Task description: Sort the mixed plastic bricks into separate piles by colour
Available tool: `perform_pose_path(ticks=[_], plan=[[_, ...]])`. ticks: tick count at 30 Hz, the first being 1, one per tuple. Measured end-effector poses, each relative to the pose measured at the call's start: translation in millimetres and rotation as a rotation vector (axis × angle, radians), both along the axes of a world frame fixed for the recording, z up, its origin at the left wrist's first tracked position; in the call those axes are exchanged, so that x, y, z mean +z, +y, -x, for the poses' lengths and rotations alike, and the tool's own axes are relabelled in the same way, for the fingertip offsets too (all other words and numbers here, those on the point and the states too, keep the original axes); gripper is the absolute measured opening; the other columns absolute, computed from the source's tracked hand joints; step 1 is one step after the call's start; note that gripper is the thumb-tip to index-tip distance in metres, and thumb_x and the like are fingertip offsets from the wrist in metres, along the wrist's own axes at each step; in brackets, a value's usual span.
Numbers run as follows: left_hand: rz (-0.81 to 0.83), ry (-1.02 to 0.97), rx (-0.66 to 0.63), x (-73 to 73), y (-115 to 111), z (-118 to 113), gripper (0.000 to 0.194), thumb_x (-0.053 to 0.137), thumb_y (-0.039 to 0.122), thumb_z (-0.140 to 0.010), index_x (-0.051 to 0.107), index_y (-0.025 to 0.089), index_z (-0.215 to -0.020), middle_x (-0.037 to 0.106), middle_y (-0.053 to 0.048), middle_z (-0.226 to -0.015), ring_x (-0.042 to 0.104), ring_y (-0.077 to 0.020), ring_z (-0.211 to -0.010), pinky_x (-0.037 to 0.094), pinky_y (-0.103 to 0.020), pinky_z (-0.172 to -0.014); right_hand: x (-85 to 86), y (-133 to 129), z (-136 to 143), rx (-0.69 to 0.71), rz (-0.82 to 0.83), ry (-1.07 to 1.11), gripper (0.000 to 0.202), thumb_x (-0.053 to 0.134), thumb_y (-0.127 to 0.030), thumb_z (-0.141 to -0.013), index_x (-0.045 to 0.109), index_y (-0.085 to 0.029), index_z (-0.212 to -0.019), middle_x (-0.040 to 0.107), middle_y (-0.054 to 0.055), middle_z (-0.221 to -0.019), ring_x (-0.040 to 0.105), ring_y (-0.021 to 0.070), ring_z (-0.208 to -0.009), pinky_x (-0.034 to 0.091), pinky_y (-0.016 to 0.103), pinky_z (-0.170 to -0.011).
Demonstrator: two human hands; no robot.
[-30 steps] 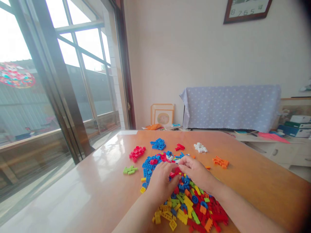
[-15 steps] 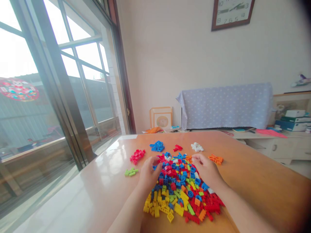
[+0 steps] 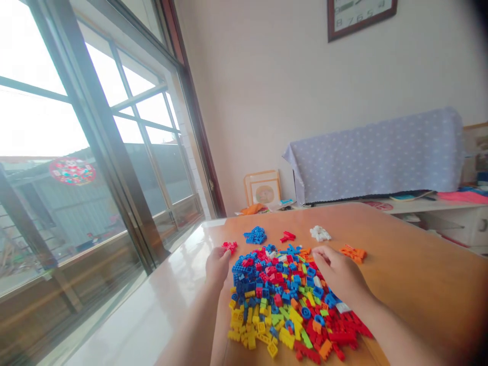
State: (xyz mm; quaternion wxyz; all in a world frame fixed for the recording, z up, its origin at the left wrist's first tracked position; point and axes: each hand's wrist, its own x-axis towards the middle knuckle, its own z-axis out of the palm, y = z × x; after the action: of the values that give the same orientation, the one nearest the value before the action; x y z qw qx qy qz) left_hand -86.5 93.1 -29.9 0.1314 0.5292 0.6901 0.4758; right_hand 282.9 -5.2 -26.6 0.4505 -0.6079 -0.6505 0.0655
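A large mixed heap of toy building bricks (image 3: 282,290) lies in front of me, yellow at the near left, blue at the far left, red at the near right. My left hand (image 3: 218,265) is left of the heap, fingers pressed together at the small pile of pinkish-red bricks (image 3: 230,247), partly covering it. Whether it pinches a brick is hidden. At the heap's right edge, my right hand (image 3: 337,269) has its fingers curled with thumb and forefinger close together. What they hold, if anything, cannot be made out.
Beyond the heap sit small piles of blue bricks (image 3: 255,235), red bricks (image 3: 287,236), white bricks (image 3: 320,233) and orange bricks (image 3: 353,253). They share one wooden table (image 3: 412,274). Glass window panels (image 3: 148,152) stand at the left, a cloth-covered object (image 3: 373,162) at the back.
My left hand has moved left from the heap to the pinkish-red pile, and the light green pile is now hidden. My right hand stays by the heap's right edge. The view has tilted and shifted.
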Motion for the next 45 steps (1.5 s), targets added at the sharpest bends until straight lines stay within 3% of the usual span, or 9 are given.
perform_pose_path(ticks=[6,11,17,21,32,37,40,45], plan=[[0.109,0.167,0.063,1.4,35,39,0.017,0.064,0.032,-0.085,0.072,0.018,-0.090,0.075,-0.005,-0.077,0.071,-0.0216,-0.078,0.046,-0.026,-0.063,-3.5,3,-1,-0.005,-0.018,-0.008,0.032,0.043,-0.050,-0.099,0.066,-0.029,-0.096,0.073,0.002,-0.086,0.067,0.0228,-0.082,0.046,0.031,-0.072],[0.200,0.256,0.067,1.0,64,55,0.014,0.065,0.029,-0.088,0.073,0.017,-0.090,0.074,-0.005,-0.077,0.072,-0.0213,-0.082,0.048,-0.026,-0.067,-4.7,5,-1,0.007,-0.029,-0.003,0.032,0.042,-0.051,-0.099,0.066,-0.029,-0.095,0.073,0.001,-0.088,0.066,0.0226,-0.083,0.046,0.031,-0.074],[0.292,0.302,0.067,-10.6,81,62,0.028,0.065,0.039,-0.097,0.068,0.015,-0.111,0.070,-0.005,-0.108,0.069,-0.0195,-0.095,0.058,-0.038,-0.085,-4.5,5,-1,0.013,-0.045,0.003,0.032,0.042,-0.051,-0.100,0.065,-0.029,-0.095,0.074,0.001,-0.092,0.067,0.0225,-0.087,0.046,0.031,-0.075],[0.290,0.279,0.097,-18.6,84,67,0.033,0.064,0.037,-0.098,0.063,0.017,-0.124,0.065,-0.009,-0.125,0.066,-0.0232,-0.109,0.057,-0.043,-0.092,-4.4,6,-2,0.008,-0.048,-0.012,0.031,0.042,-0.049,-0.100,0.065,-0.029,-0.096,0.074,0.001,-0.092,0.067,0.0225,-0.088,0.047,0.031,-0.076],[0.181,0.231,0.031,-11.1,75,66,0.032,0.063,0.039,-0.099,0.065,0.016,-0.121,0.067,-0.009,-0.124,0.066,-0.0221,-0.109,0.056,-0.045,-0.095,-2.8,3,4,0.001,-0.039,-0.024,0.032,0.043,-0.048,-0.100,0.068,-0.029,-0.095,0.074,0.001,-0.088,0.067,0.0210,-0.083,0.046,0.030,-0.074],[0.152,0.238,0.051,-9.8,63,63,0.027,0.057,0.023,-0.094,0.071,0.017,-0.116,0.073,-0.010,-0.122,0.067,-0.0238,-0.114,0.052,-0.033,-0.095,-1.8,3,3,-0.002,-0.056,-0.028,0.032,0.044,-0.046,-0.099,0.069,-0.027,-0.095,0.074,0.002,-0.085,0.066,0.0209,-0.080,0.045,0.030,-0.071],[0.121,0.251,0.047,-8.0,57,52,0.033,0.053,0.020,-0.090,0.070,0.017,-0.119,0.073,-0.010,-0.123,0.067,-0.0247,-0.116,0.051,-0.029,-0.092,-0.5,2,4,0.009,-0.050,-0.046,0.032,0.043,-0.043,-0.099,0.069,-0.026,-0.092,0.073,0.002,-0.081,0.066,0.0206,-0.078,0.045,0.030,-0.069],[0.094,0.256,-0.098,-4.5,48,14,0.031,0.052,0.026,-0.092,0.071,0.020,-0.116,0.078,-0.005,-0.105,0.071,-0.0215,-0.096,0.053,-0.027,-0.077,1.3,0,7,0.013,-0.020,-0.050,0.032,0.041,-0.042,-0.099,0.067,-0.026,-0.089,0.071,0.003,-0.077,0.065,0.0212,-0.075,0.043,0.029,-0.064]])
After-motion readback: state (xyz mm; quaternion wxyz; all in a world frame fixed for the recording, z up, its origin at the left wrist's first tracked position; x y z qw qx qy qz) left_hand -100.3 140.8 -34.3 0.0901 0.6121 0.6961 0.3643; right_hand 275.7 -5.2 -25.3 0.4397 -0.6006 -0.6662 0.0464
